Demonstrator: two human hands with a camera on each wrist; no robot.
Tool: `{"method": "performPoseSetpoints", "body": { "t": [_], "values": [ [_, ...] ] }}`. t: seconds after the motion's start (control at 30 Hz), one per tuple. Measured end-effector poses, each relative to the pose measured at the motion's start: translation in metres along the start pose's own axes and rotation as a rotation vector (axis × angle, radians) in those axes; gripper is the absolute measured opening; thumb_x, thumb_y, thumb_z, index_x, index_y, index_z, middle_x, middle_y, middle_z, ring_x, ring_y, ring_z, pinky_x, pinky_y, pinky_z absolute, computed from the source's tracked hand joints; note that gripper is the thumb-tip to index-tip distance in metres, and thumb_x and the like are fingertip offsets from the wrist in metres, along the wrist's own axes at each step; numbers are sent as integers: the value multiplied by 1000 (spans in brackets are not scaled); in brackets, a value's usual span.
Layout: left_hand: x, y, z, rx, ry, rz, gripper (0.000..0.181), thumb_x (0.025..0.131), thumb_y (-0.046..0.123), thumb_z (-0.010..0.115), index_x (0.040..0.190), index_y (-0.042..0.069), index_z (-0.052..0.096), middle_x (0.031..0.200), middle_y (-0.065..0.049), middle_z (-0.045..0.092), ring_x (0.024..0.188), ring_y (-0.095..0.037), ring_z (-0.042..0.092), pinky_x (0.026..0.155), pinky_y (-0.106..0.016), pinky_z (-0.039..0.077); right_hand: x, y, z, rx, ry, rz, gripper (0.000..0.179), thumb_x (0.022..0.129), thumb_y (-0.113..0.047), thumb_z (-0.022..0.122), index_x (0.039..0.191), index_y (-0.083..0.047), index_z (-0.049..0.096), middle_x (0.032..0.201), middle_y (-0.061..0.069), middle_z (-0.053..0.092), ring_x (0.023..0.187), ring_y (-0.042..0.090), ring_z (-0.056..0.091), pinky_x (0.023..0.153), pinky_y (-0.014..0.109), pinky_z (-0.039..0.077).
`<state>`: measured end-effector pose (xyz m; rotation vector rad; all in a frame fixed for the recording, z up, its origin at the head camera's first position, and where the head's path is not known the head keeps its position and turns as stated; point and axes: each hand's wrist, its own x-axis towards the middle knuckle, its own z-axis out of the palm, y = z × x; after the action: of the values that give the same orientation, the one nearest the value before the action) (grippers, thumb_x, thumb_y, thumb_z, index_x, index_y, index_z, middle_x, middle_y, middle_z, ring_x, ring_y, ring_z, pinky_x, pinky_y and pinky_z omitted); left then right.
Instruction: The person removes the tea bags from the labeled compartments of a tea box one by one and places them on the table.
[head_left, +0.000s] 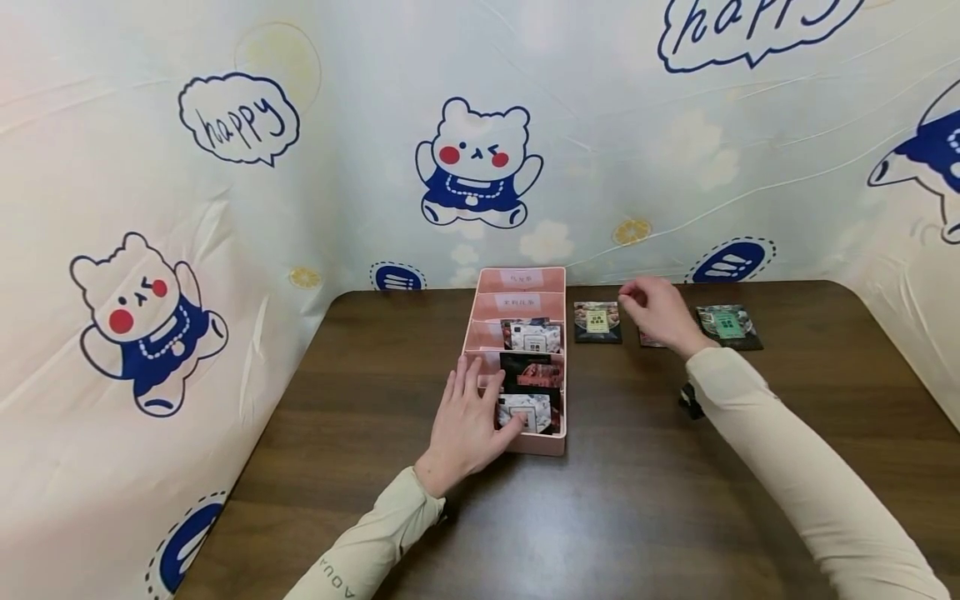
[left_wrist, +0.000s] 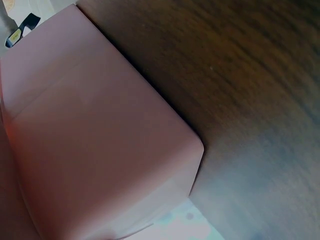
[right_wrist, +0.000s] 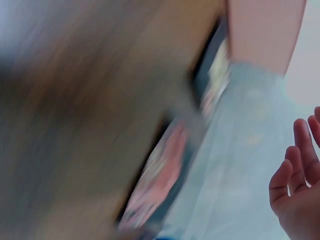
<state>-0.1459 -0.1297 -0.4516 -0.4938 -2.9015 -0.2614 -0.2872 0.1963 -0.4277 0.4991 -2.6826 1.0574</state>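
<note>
A pink divided box (head_left: 542, 447) stands on the table with its far compartments labelled. In its nearer compartments are a white-labelled packet (head_left: 534, 338), a dark red packet (head_left: 538, 375) and another white packet (head_left: 513, 406). My left hand (head_left: 467, 423) rests on the box's near left side, fingers extended over the rim and thumb at the front packet. The box wall (left_wrist: 110, 130) fills much of the left wrist view. Over a pink-and-black packet (right_wrist: 160, 175) hovers my right hand (head_left: 662, 315), its fingers loosely bent with nothing between them in the right wrist view.
Right of the box lies a packet with a yellow label (head_left: 597, 322). Farther right is one with a green label (head_left: 729, 323). A printed curtain (head_left: 360, 167) hangs behind and beside the brown table (head_left: 637, 500).
</note>
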Motion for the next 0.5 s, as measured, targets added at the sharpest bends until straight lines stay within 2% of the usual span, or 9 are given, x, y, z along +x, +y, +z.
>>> {"method": "performPoseSetpoints", "body": {
  "t": [0.13,0.23,0.5],
  "values": [
    [0,-1,1,11,18,9,72,89,64,44,138,12,52,152,-21,34,145,-41,24,116,-55,23,7,-25,15,60,-49,-56,22,97,-16,54,109,-1,65,103,17,66,90,29,58,82,46,45],
    [0,-1,2,16,35,19,71,89,64,45,137,12,53,151,-21,36,144,-38,26,115,-56,25,11,-43,24,82,-89,-58,23,97,-18,55,111,-3,66,108,15,66,97,29,56,85,47,44],
    [-1,-2,1,22,28,20,72,89,65,43,137,12,54,150,-21,36,144,-39,27,116,-56,24,17,-69,46,71,-179,-82,22,95,-15,57,109,-1,67,102,13,65,97,30,52,86,45,41]
  ]
}}
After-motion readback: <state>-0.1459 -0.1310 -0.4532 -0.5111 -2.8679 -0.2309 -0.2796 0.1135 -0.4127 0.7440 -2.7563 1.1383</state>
